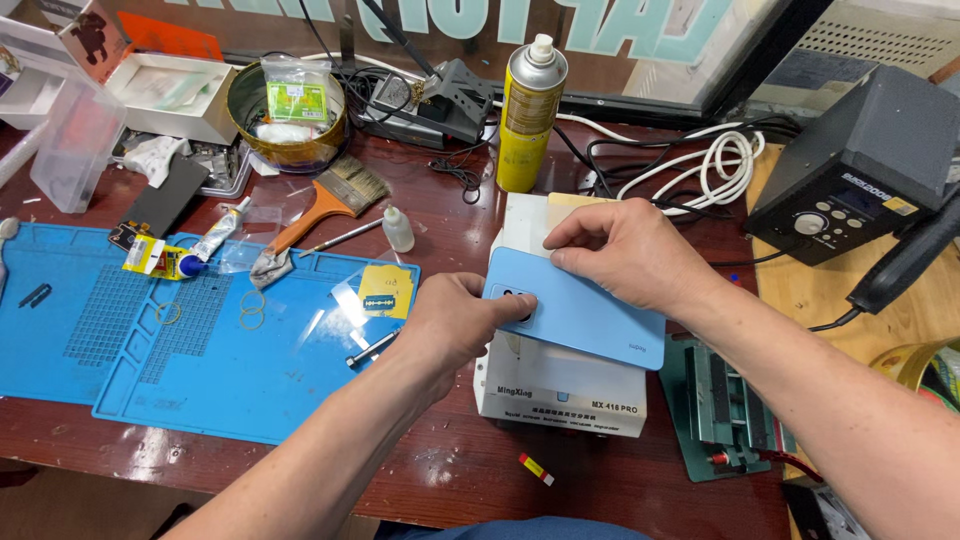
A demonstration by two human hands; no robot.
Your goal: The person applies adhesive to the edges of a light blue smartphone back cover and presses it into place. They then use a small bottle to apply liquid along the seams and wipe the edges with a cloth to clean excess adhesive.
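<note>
A light-blue flat phone back panel (580, 310) lies tilted atop a white box-shaped machine (560, 385) near the worktop's front edge, pinched by both hands (left hand (455, 320) at its camera end, right hand (625, 250) pressing its far edge), with a blue silicone mat (150, 340) leftward.

At frame centre, a light blue phone (580, 315) is held flat on a white machine (560, 385) by the left hand (455, 320) and right hand (625, 250).
</note>
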